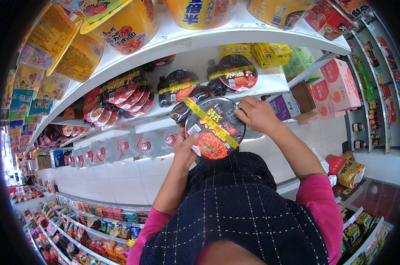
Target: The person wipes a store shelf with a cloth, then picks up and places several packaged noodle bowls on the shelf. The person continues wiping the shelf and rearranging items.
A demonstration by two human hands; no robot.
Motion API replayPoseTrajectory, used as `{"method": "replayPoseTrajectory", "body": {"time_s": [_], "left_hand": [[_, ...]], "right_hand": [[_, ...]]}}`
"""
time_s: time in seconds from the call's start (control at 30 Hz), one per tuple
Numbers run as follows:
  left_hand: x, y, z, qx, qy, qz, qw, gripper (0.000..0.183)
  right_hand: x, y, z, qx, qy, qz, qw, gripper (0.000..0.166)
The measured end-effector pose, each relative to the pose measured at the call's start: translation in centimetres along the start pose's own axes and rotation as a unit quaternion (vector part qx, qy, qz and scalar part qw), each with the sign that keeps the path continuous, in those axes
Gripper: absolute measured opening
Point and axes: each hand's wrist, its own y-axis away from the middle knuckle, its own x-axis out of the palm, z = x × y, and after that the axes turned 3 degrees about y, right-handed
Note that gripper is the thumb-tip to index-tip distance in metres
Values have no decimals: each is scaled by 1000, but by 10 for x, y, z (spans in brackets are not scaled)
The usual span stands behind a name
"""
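Observation:
A round black instant noodle tub [203, 145] is held in front of my body, its printed lid turned up towards me. Yellow printed tape [213, 124] runs across the lid and binds a dark bottle [179, 114] to the tub's far left side. My left hand [186, 145] grips the tub's lower left edge, thumb on top of the lid. At the upper right rim, my right hand [258, 114] holds the edge with bent fingers. Behind it, similar taped tubs [181, 86] stand on the white lower shelf [268, 84], one farther right [238, 74] and a stack [127, 91] to the left.
The white upper shelf [239, 36] carries yellow noodle buckets [120, 29] and juts out above the tubs. Large water bottles [150, 145] line the floor below. Pink cartons [341, 86] and an opened cardboard box [302, 96] stand right. Snack shelves [97, 235] are behind me.

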Motion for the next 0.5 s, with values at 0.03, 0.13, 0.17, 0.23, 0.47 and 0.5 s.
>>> {"method": "replayPoseTrajectory", "body": {"time_s": [0.03,0.13,0.17,0.23,0.47,0.5], "left_hand": [[-1,0,1,-3,3,0,1000,55],[0,0,2,-7,9,-1,1000,56],[3,2,2,-2,7,-3,1000,57],[4,3,2,1,-4,-4,1000,57],[7,4,-2,1,-13,11,1000,56],[7,5,-2,2,-11,13,1000,56]], "right_hand": [[-4,0,1,-11,-8,13,1000,15],[-9,2,2,-25,4,33,999,16],[-10,3,3,-27,14,37,999,16],[-5,5,3,-19,39,32,999,15],[2,10,-8,-25,30,17,999,15],[-2,10,-7,-29,20,34,999,13]]}}
